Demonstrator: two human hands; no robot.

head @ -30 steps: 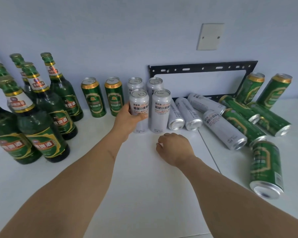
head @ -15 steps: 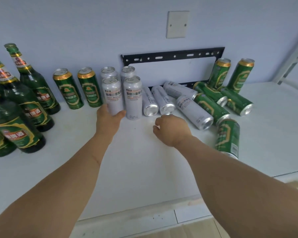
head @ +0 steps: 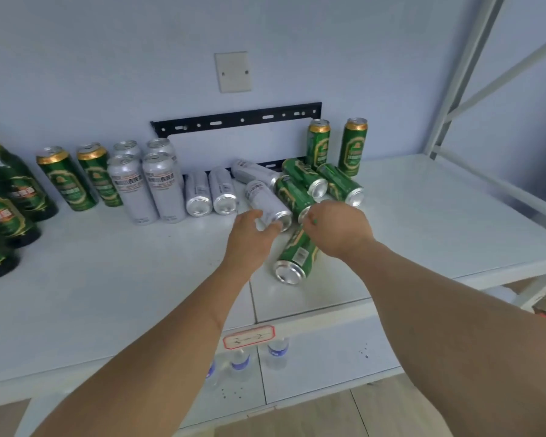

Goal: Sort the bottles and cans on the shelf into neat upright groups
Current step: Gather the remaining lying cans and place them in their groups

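Reaching toward the shelf's point(head: 423, 216) back middle, your left hand point(head: 252, 238) curls its fingers round the near end of a toppled silver can point(head: 267, 201). Your right hand point(head: 338, 228), fingers curled, sits over a lying green can point(head: 295, 197); whether it grips that can cannot be told. Another green can point(head: 293, 257) lies just below it, base toward the front edge. Toward the back left: four silver cans upright point(head: 145, 184), two green cans upright point(head: 79, 178), green bottles point(head: 10, 197) at the left edge. Two upright green cans point(head: 334, 146) stand at the back right.
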